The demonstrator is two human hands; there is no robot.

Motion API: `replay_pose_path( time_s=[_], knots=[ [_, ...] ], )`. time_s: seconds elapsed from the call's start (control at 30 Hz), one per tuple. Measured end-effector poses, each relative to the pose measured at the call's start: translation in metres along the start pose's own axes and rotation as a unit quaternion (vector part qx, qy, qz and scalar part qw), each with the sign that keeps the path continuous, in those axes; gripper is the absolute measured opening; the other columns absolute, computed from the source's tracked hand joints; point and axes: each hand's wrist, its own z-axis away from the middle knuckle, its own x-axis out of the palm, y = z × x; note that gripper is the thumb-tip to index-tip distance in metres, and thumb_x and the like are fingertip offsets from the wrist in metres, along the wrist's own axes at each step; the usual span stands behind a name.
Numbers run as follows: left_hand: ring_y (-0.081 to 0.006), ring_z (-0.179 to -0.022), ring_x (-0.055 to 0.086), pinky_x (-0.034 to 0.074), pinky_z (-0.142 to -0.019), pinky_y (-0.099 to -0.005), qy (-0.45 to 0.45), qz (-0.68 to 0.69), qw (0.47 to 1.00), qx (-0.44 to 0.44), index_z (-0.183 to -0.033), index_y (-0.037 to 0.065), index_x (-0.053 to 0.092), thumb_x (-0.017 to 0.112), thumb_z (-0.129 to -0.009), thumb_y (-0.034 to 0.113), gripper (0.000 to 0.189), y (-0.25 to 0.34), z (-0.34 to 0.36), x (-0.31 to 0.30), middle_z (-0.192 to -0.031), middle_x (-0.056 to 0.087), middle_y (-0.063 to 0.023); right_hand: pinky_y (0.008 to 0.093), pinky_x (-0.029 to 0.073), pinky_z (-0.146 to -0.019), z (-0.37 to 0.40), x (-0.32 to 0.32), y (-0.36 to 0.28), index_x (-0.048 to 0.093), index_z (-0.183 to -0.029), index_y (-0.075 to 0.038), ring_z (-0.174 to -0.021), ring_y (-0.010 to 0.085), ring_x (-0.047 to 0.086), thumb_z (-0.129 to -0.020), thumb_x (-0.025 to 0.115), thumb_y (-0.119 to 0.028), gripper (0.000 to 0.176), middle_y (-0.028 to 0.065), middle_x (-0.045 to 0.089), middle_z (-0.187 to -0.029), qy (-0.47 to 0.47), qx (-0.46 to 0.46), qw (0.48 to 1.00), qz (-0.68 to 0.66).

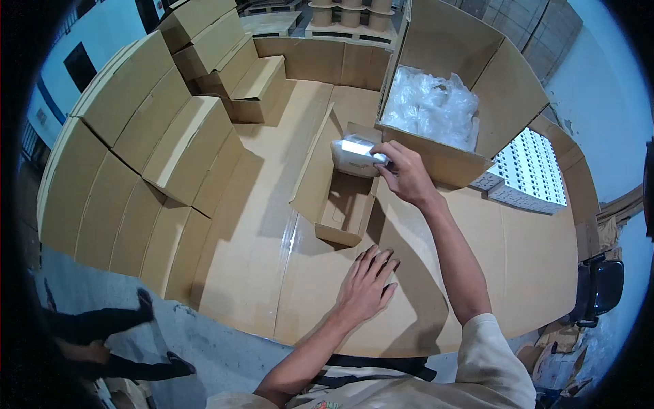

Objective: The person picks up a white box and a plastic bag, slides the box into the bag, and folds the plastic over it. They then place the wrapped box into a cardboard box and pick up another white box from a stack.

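Note:
My right hand [407, 170] grips one end of a plastic-wrapped white packet [355, 157], its fingers and thumb pinching it. The packet is over the far end of an open cardboard box [346, 232], whose long flap [315, 167] stands up on the left. Bare cardboard shows inside the near part of this box. My left hand [368, 285] lies on the cardboard-covered table [252, 273] just in front of the box, fingers spread, holding nothing. What the wrapping contains cannot be made out.
A large carton [436, 151] of clear plastic bags [429, 105] stands beyond my right hand. Small white printed boxes [528, 174] are stacked at the right. Closed brown cartons [146, 136] are piled on the left. Another person's legs [102, 317] show at lower left.

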Motion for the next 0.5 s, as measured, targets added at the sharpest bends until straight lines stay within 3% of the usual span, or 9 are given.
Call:
replay_pose_path(
  time_s=[0.07,0.17,0.5],
  knots=[
    [-0.0373,-0.146,0.036,0.03,-0.122,-0.0513,-0.002,-0.001,1.0,0.0,-0.139,0.008,0.057,0.069,-0.094,0.029,0.051,0.0,0.0,0.001,-0.152,0.046,-0.0138,0.0487,0.056,-0.077,-0.003,0.005,0.0,0.064,-0.111,-0.008,-0.09,0.0403,0.066,-0.088,0.071,-0.003,0.024,0.0161,0.066,-0.101,-0.01,-0.016,0.999,0.048],
    [-0.0378,-0.145,0.037,0.031,-0.121,-0.0514,-0.005,0.003,1.0,0.002,-0.138,0.009,0.058,0.07,-0.093,0.028,0.051,0.0,-0.002,-0.002,-0.151,0.046,-0.0137,0.0455,0.054,-0.076,-0.004,0.015,0.006,0.067,-0.108,-0.006,-0.086,0.0369,0.067,-0.084,0.075,-0.002,0.026,0.0143,0.066,-0.098,-0.005,-0.012,0.996,0.084],
    [-0.0393,-0.144,0.038,0.032,-0.12,-0.0526,0.002,0.016,1.0,0.002,-0.139,0.011,0.057,0.07,-0.091,0.027,0.052,0.0,-0.002,0.0,-0.151,0.047,-0.0139,0.0481,0.055,-0.082,-0.009,0.019,0.001,0.069,-0.1,-0.009,-0.097,0.0358,0.066,-0.081,0.079,-0.01,0.021,0.0135,0.063,-0.097,-0.038,0.025,0.981,0.188]
  ],
)
